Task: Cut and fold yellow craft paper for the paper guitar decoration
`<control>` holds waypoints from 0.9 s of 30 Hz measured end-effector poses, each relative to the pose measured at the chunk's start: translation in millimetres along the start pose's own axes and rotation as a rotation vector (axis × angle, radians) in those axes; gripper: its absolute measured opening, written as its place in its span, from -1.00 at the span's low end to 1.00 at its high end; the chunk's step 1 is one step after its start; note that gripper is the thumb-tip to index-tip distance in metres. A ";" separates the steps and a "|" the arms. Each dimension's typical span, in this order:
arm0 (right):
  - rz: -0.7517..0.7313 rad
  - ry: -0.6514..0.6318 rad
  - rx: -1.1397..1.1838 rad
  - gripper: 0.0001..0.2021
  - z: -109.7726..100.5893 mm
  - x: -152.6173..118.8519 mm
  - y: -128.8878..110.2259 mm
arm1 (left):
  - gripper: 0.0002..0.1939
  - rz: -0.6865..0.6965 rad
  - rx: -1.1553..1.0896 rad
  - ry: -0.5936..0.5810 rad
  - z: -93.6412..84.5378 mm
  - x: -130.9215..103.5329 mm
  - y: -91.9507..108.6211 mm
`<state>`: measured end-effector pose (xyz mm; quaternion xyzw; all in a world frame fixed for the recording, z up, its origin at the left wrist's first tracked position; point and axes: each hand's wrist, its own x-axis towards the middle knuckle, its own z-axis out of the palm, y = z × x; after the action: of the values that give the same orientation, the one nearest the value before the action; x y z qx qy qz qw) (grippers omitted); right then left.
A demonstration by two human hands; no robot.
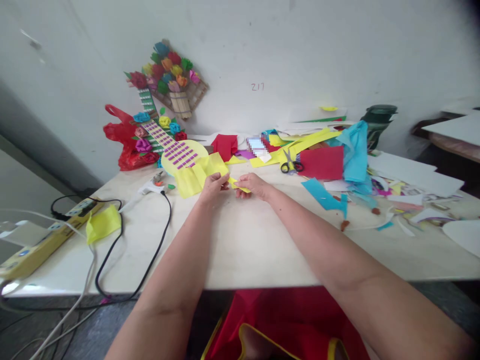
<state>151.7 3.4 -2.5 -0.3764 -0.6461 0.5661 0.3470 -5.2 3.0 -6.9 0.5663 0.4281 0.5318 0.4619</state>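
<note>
Though part-hidden, yellow strip in fingers of left hand and right hand, long axis apparently aslant, right end nearer.

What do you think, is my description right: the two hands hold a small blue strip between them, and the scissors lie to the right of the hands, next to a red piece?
Not quite: the strip between the left hand and the right hand is yellow, not blue, as the head view shows. The scissors do lie to the right, next to the red piece.

Craft workspace: table with scissors, coloured offcuts; craft flowers against wall.
</note>
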 end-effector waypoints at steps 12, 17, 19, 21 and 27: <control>-0.051 0.052 -0.040 -0.76 5.9 0.4 -1.1 | -0.65 -0.004 0.035 -0.053 5.9 -1.7 0.5; 0.025 0.026 0.014 -0.78 2.5 2.3 2.8 | -0.66 0.036 0.050 0.045 -2.1 4.5 -3.4; 0.054 0.028 0.024 -0.80 -0.6 3.4 5.5 | -0.67 0.023 0.029 0.108 -5.1 6.5 -3.4; 0.062 0.061 0.030 -0.82 -3.0 4.7 7.7 | -0.68 -0.001 -0.002 0.166 -6.7 7.5 -2.8; 0.023 0.168 0.012 -0.80 -3.4 5.5 8.0 | -0.67 -0.073 -0.163 0.113 -2.4 5.6 -3.3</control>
<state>152.7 10.4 -9.9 -0.4279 -0.6069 0.5402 0.3959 -7.2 9.3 -9.0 0.4799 0.4290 0.5790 0.5004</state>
